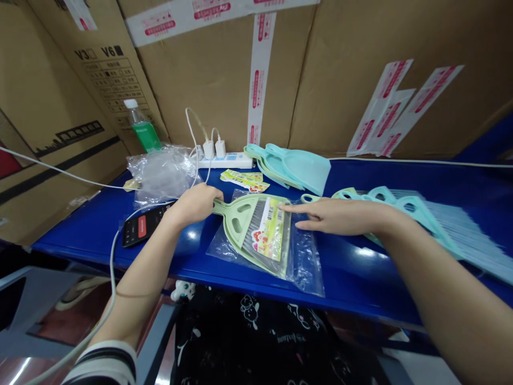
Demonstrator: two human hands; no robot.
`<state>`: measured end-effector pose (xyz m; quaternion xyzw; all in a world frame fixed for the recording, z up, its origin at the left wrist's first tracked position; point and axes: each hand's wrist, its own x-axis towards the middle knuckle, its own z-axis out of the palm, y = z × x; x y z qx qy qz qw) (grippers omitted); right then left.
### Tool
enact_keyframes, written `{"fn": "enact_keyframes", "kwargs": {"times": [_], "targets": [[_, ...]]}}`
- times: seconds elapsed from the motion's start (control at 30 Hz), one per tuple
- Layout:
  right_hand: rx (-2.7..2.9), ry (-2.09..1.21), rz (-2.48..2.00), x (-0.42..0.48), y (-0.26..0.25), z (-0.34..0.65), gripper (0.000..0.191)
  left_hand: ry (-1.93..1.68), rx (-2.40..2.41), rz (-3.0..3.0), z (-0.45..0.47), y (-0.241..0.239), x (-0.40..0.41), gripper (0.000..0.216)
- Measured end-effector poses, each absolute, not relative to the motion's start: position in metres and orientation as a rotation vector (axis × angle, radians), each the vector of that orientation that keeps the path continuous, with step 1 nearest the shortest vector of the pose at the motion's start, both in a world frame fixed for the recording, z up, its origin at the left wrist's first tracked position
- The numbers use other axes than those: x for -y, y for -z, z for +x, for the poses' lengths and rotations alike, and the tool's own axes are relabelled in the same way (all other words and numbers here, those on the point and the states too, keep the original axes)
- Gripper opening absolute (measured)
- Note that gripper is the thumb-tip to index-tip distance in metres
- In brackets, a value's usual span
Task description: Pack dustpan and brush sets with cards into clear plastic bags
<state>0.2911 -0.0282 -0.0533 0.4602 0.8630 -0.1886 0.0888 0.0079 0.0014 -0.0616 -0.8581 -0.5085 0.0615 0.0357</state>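
Observation:
A green dustpan (236,227) lies on the blue table with a grey-bristled brush (256,216) and a printed label card (269,230) in it. A clear plastic bag (306,262) is around or under the set; its loose end spreads to the right. My left hand (198,203) is closed around the handle end. My right hand (339,215) is stretched out flat from the right, its index fingertip at the card's upper right edge. Beyond that hand lie several brushes (417,208) with green and blue handles, partly hidden by my forearm.
Stacked blue and green dustpans (306,166) stand at the back, near spare label cards (244,181) and a power strip (236,159) with chargers. Clear bags (166,171), a phone (142,229) with a white cable and a green-liquid bottle (145,131) are at left. Cardboard boxes (216,64) wall the back.

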Motion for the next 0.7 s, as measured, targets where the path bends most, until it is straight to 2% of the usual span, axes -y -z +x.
{"fn": "enact_keyframes", "kwargs": {"times": [0.17, 0.3, 0.4, 0.53, 0.7], "targets": [[-2.591, 0.645, 1.413, 0.028, 0.050, 0.293, 0.047, -0.111, 1.516, -2.609, 0.008, 0.066, -0.006, 0.046], [-2.684, 0.391, 1.597, 0.026, 0.050, 0.285, 0.029, -0.034, 1.521, -2.626, 0.011, 0.067, -0.008, 0.044], [-2.797, 0.286, 1.549, 0.024, 0.058, 0.280, 0.021, 0.021, 1.544, -2.617, 0.014, 0.067, -0.008, 0.045], [-2.805, 0.386, 1.409, 0.024, 0.065, 0.280, 0.019, 0.170, 1.551, -2.599, 0.018, 0.071, -0.008, 0.048], [-2.701, 0.511, 1.436, 0.028, 0.058, 0.283, 0.018, 0.348, 1.395, -2.730, 0.022, 0.078, -0.009, 0.050]]}}
